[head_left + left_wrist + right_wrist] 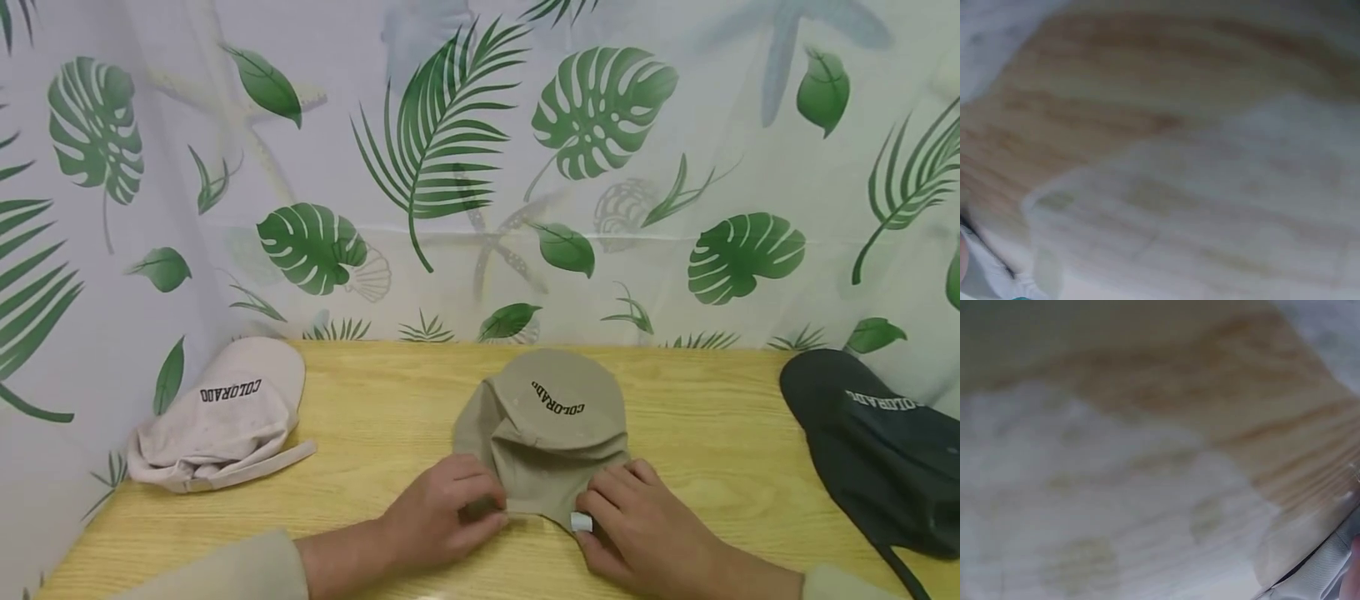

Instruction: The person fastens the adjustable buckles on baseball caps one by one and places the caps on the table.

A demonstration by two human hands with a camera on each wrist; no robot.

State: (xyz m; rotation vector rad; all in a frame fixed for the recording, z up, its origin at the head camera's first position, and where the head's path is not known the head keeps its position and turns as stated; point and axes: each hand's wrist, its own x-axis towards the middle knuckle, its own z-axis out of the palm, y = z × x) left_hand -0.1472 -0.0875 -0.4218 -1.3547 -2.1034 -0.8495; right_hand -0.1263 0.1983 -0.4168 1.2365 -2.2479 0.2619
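A khaki baseball cap [558, 429] lies on the table in the middle of the head view, its black COLORADO lettering upside down and its crown partly caved in. At its near left edge, my left hand [450, 510] pinches the rim between thumb and curled fingers. Opposite it, my right hand [645, 527] grips the near right edge, beside a small white tag [581, 522]. Both wrist views are blurred; pale fabric [988, 269] shows low in the left one, and grey-looking ribbed fabric [1316, 575] by a fingertip in the right one.
To the left lies a pale pink COLORADO cap [225, 417] with its strap sticking out. A black cap [877, 450] lies at the right edge, strap hanging toward the front. Behind the wood-grain table [382, 392] hangs a leaf-print cloth [465, 308].
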